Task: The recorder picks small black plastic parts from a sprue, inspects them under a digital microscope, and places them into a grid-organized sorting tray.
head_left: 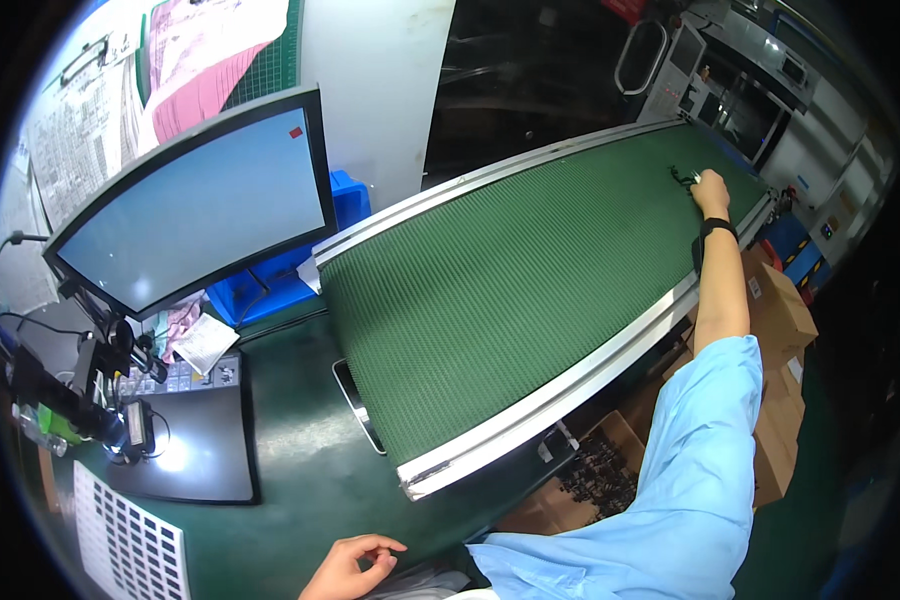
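My right arm, in a light blue sleeve with a black wristband, stretches out over the green conveyor belt (490, 280) to its far end. There my right hand (711, 193) is closed, fingertips down by a small cluster of thin black parts (682, 177) on the belt. What lies between those fingers is too small to make out. Close to my body, at the lower edge, my left hand (352, 568) hangs above the dark green tabletop (310, 450). Its fingers are loosely bent, apart from the thumb, and hold nothing.
Metal rails (560, 400) edge the belt. A monitor (200, 200), a black laptop-like panel (190, 440) and a white sheet with dark squares (135, 530) stand left. Cardboard boxes (775, 310) and a heap of small black parts (602, 475) lie right of the belt. A machine (740, 100) stands beyond.
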Motion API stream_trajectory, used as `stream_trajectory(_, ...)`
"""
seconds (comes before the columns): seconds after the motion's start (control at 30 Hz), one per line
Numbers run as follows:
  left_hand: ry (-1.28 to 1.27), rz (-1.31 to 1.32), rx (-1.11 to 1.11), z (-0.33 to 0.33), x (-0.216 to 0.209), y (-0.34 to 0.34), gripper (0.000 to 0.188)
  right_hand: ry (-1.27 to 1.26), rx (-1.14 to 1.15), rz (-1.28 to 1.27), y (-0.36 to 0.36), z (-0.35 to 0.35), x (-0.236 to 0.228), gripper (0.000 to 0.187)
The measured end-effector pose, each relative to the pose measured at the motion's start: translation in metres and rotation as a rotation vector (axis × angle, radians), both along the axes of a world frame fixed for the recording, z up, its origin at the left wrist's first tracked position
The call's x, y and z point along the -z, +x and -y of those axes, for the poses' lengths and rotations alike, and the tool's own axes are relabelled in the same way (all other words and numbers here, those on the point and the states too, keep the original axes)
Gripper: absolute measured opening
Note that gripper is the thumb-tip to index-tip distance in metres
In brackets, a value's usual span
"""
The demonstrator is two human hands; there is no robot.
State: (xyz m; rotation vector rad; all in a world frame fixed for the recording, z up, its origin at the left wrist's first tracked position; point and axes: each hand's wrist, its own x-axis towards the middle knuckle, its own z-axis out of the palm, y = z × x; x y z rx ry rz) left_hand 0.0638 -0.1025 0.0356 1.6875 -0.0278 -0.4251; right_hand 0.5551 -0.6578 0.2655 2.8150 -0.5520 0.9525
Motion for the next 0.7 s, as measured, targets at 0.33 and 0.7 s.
stream_trajectory(0.33, 0.167, 0.168, -0.124, -0.019, -0.014, 0.001, 0.011, 0.107, -0.701, 0.170, -0.119, -0.192, -0.003, 0.021)
stream_trajectory(0.7, -0.434, 0.430, -0.494, -0.007, -0.003, 0.009, 0.028, 0.886, -1.455, -0.317, -0.420, -0.422, 0.155, 0.012)
